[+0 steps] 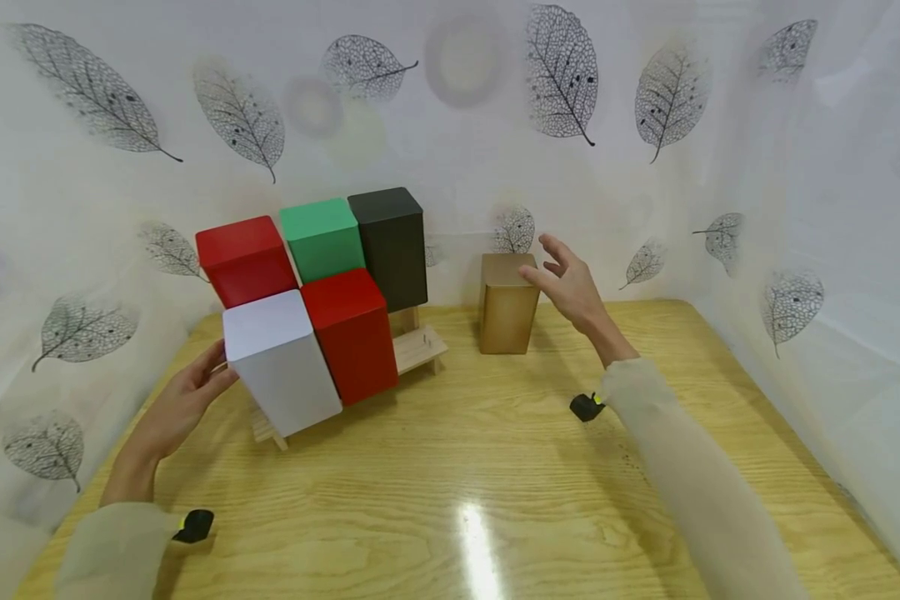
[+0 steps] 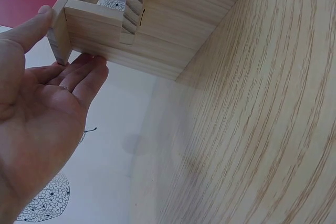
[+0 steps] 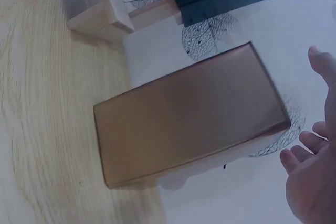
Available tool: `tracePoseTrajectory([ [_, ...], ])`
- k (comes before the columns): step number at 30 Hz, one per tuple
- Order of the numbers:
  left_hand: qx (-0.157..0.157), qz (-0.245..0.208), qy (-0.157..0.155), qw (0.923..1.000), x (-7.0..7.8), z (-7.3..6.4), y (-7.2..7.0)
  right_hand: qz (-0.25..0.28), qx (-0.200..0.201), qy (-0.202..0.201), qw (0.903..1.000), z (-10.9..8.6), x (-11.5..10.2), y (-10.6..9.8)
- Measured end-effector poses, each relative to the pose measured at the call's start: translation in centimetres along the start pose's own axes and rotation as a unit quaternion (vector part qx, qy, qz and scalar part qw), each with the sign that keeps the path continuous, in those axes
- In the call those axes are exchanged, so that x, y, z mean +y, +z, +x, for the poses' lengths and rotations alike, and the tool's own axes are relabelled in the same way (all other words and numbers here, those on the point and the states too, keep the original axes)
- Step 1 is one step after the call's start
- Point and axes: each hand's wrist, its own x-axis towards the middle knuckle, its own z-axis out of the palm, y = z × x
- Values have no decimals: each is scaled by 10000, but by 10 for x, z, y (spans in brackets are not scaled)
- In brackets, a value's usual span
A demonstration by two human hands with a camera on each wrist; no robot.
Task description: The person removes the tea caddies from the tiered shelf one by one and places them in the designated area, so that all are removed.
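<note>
My left hand (image 1: 180, 410) is at the left end of a stepped wooden rack (image 1: 418, 350). In the left wrist view, its thumb and fingers grip an end post of the rack (image 2: 60, 32). The rack bears a white box (image 1: 285, 367), a red box (image 1: 354, 342) beside it, and behind them another red box (image 1: 243, 262), a green box (image 1: 322, 237) and a black box (image 1: 393, 250). My right hand (image 1: 573, 292) hovers by the top of an upright gold box (image 1: 508, 321), thumb and fingers spread, holding nothing; the right wrist view shows a gap between them.
All this stands on a wood-grain table (image 1: 435, 492). A pale cloth (image 1: 450, 167) with printed leaves rises behind the table and along both sides. Small black devices (image 1: 587, 407) show at each wrist.
</note>
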Motion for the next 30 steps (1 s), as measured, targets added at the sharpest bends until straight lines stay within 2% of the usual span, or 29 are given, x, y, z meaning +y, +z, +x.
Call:
tracePoseTrajectory([
  [7, -20, -23, 52, 10000, -1, 0, 0, 134, 178, -542, 9983, -4, -21, 9],
  [10, -25, -37, 59, 10000, -1, 0, 0, 292, 127, -741, 9967, -7, -31, 16],
  [16, -40, -18, -40, 10000, 1, -1, 0, 440, -387, -896, 9943, -11, -46, 40],
  [23, -56, -40, -28, 10000, 1, -1, -1, 605, -926, -1147, 9872, -13, -59, 77],
  [30, -39, 5, -80, 10000, -1, -2, 0, 587, -1433, -848, 9843, -16, -70, 106],
])
